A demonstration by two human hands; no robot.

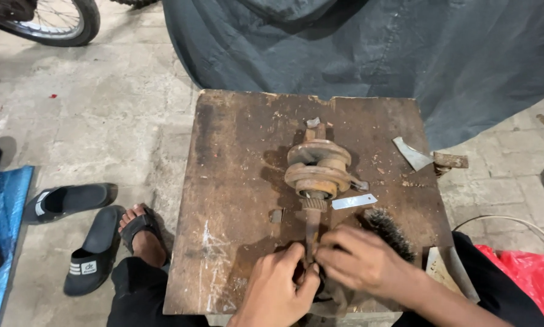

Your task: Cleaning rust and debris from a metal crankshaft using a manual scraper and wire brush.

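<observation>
Rusty crankshaft [318, 169] lies mid-desk [223, 181], shaft end toward person. Left hand [278, 287] and right hand [360, 260] pinch shaft tip, fingers closed on it. Likely heavy, rigid, rough with rust; shaft offers best hold. Wire brush [390, 233] beside right hand.

— How many hands [278, 287] work at the board?
— Two, and one rusty crankshaft [316, 172] lies on it.
— Metal strips?
— Two: a small one [354, 201] and a bent one [411, 154].
— Loose slippers?
— Two black ones [72, 200], plus one wire brush [390, 233].
</observation>
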